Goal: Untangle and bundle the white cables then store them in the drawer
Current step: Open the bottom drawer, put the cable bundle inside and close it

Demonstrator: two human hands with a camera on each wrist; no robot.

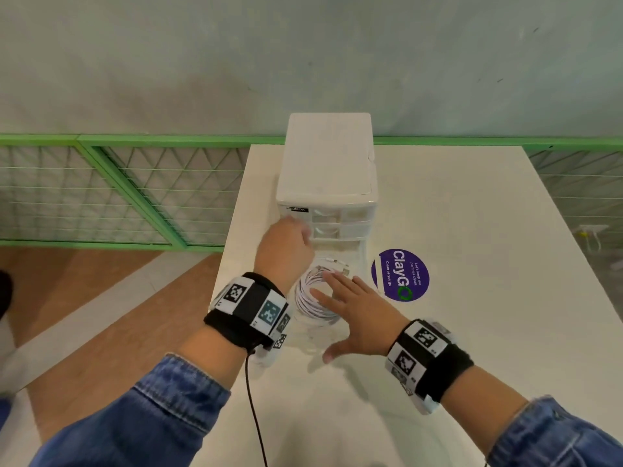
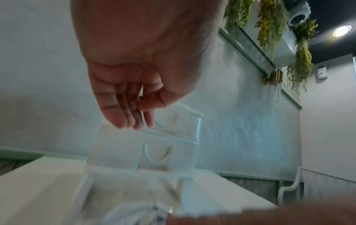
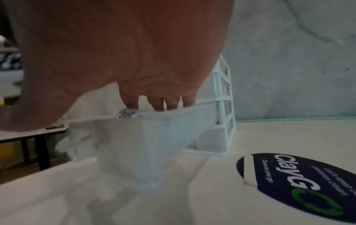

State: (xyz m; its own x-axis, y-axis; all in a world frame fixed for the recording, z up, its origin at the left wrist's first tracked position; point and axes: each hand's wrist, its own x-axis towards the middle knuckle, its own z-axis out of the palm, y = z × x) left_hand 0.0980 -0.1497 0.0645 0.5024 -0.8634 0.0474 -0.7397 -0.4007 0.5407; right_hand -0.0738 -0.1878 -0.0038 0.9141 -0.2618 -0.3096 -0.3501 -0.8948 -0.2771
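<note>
A coil of white cables (image 1: 310, 294) lies in the clear bottom drawer (image 1: 363, 261), which is pulled out of the white drawer unit (image 1: 328, 163). My right hand (image 1: 340, 291) lies flat over the coil with its fingers straight and spread; in the right wrist view its fingertips (image 3: 159, 105) touch the cables (image 3: 125, 115) just above the drawer's clear wall (image 3: 146, 144). My left hand (image 1: 303, 234) hovers at the left front of the unit, beside the upper drawers. Its fingers (image 2: 133, 118) hang loosely together and hold nothing that I can see. The coil (image 2: 133, 213) shows blurred below it.
The unit stands at the back of a cream table (image 1: 472, 230). A purple round sticker (image 1: 401, 274) lies right of the drawer. A green mesh railing (image 1: 135, 197) runs behind and to the left, beyond the table's left edge. A black cord (image 1: 253, 416) hangs from my left wristband.
</note>
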